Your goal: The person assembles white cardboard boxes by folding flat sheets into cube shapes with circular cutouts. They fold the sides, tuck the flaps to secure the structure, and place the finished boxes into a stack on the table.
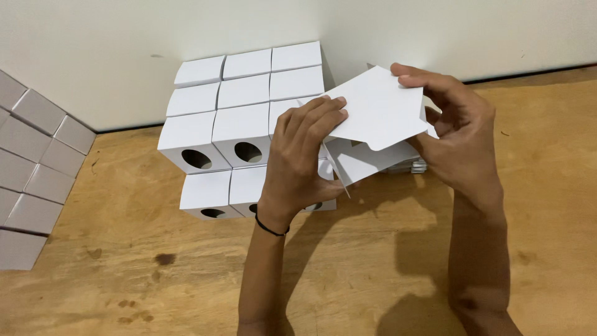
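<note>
Both hands work on a white cardboard box blank held above the wooden surface, just right of the middle of the view. The left hand comes up from the near edge, a thin black band around its wrist. Its fingers are curled and press on the left edge of the blank's upper panel, while the thumb sits lower, against a folded panel underneath. The right hand grips the blank from the right side, thumb on top near the far right corner of the upper panel, the other fingers bent behind and below it. So each hand pinches the cardboard rather than lying spread. The blank is partly folded: a flat panel tilts toward the camera, and lower flaps hang under it.

Behind and left of the hands stands a stack of finished white boxes, set in rows, touching one another and reaching back to the pale wall. Several of them show a round hole in the near face. Under the right hand, a low pile of flat white blanks lies on the surface. At the far left edge, more boxes in grey-white lie in tilted rows.
</note>
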